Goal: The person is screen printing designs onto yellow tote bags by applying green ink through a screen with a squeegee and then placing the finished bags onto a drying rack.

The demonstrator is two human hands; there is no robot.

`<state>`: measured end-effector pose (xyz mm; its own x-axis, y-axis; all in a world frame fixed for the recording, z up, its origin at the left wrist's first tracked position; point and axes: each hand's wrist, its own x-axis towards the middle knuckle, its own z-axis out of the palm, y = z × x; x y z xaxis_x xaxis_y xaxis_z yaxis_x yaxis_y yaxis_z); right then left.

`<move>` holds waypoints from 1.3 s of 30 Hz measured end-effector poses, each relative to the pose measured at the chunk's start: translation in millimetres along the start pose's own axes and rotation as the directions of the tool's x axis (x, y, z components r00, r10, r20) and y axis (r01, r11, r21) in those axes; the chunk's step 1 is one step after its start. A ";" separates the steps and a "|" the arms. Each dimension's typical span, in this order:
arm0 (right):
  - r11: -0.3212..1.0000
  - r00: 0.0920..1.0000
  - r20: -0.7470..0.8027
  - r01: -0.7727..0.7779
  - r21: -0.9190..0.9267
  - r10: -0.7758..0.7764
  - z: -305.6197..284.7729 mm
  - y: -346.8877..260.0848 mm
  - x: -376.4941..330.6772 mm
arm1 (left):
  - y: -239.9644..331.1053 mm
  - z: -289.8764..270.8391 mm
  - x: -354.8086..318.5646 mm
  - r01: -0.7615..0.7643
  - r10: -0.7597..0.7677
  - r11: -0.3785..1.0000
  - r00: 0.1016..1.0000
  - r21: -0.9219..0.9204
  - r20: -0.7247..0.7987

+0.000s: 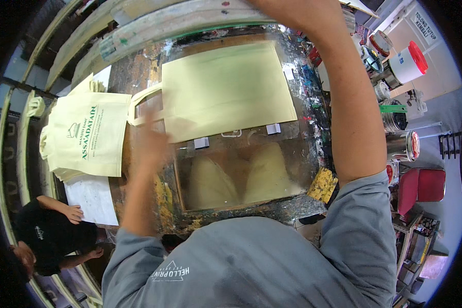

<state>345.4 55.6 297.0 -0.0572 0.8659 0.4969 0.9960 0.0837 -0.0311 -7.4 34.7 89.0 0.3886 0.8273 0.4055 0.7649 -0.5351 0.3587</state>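
Observation:
A blank pale yellow tote bag [226, 87] lies flat on the paint-stained glass-topped table [303, 154], its handles pointing left. My left hand [151, 137] is blurred by motion at the bag's near left corner, beside the handle [138, 105], with the fingers stretched out and nothing in them. My right forearm [344, 92] rises over the table's right side to the top edge, where the hand is cut off from view. It reaches toward a long wooden frame [190, 20] behind the bag.
A stack of printed yellow bags [87, 133] rests on white paper [92, 197] at the left. Paint cans [400, 143], a white tub with a red lid [408, 61] and a red stool [421, 187] crowd the right. Another person in black [51, 233] crouches lower left.

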 end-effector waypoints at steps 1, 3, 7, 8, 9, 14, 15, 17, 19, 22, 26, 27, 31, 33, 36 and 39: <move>0.999 0.998 -0.052 0.043 0.015 -0.042 1.8 -1.9 5.4 | 66.7 48.5 -12.2 -0.124 0.125 0.992 0.971 -0.016 0.205; 0.997 0.994 -0.083 0.073 0.020 -0.071 0.0 -2.0 10.9 | 122.4 111.0 -9.0 -0.197 0.172 0.980 0.899 0.023 0.402; 0.997 0.999 0.037 0.033 -0.069 -0.030 -4.8 -11.9 4.1 | 136.5 153.9 -20.5 -0.245 0.202 0.967 0.899 0.066 0.388; 0.997 0.999 -0.008 0.043 -0.063 -0.044 -2.7 -9.6 1.5 | 136.6 154.2 -20.1 -0.239 0.206 0.970 0.895 0.035 0.395; 0.997 0.997 -0.052 0.058 -0.056 -0.061 -1.0 -7.7 -0.9 | 136.8 152.1 -19.6 -0.228 0.206 0.974 0.892 0.006 0.401; 0.988 0.996 -0.053 0.077 0.133 -0.070 4.3 -5.9 0.2 | 131.3 157.0 -26.1 -0.233 0.243 0.970 0.927 -0.069 0.284; 0.981 0.998 -0.028 0.062 0.186 -0.057 6.8 -2.1 7.2 | 135.2 151.9 -23.8 -0.229 0.241 0.971 0.939 -0.075 0.245; 0.992 0.999 -0.010 0.034 0.119 -0.033 6.4 -0.3 5.0 | 129.6 128.2 -15.1 -0.073 0.093 0.982 0.990 -0.177 0.110; 0.995 0.995 -0.074 0.078 0.070 -0.072 11.2 -1.1 -6.9 | 110.6 81.5 5.9 0.166 -0.200 0.896 0.979 -0.411 -0.041; 0.987 0.985 -0.073 0.156 0.026 -0.153 27.8 1.4 -41.4 | 67.2 -18.1 30.8 0.194 -0.363 0.227 0.926 -0.954 0.102; 0.970 0.959 0.147 0.234 0.059 -0.241 62.8 7.1 -89.3 | 71.8 -22.7 -10.6 0.386 -0.428 0.405 0.881 -0.829 0.201; 0.978 0.958 0.210 0.177 0.113 -0.198 73.1 4.7 -95.3 | 50.9 6.4 -35.2 0.390 -0.453 0.531 0.881 -0.752 0.137; 0.976 0.938 0.282 0.171 0.133 -0.203 95.3 2.9 -131.4 | 33.1 49.5 -81.3 0.353 -0.387 0.811 0.922 -0.467 0.024; 0.978 0.929 0.318 0.147 0.145 -0.187 93.1 -3.8 -145.7 | 25.9 63.7 -96.4 0.302 -0.327 0.905 0.944 -0.301 -0.036; 0.982 0.909 0.384 0.110 0.153 -0.161 96.3 -11.9 -171.3 | 13.8 83.2 -107.5 0.258 -0.281 0.942 0.956 -0.216 -0.080; 0.996 0.941 0.326 0.085 0.021 -0.088 100.8 -32.3 -204.8 | 15.0 81.9 -110.5 0.264 -0.278 0.947 0.959 -0.181 -0.060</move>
<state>318.0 -74.7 108.9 -0.1634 0.9685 0.1877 0.9858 0.1677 -0.0071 3.2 -50.8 -19.3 0.1286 0.9318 0.3395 0.7341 -0.3196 0.5991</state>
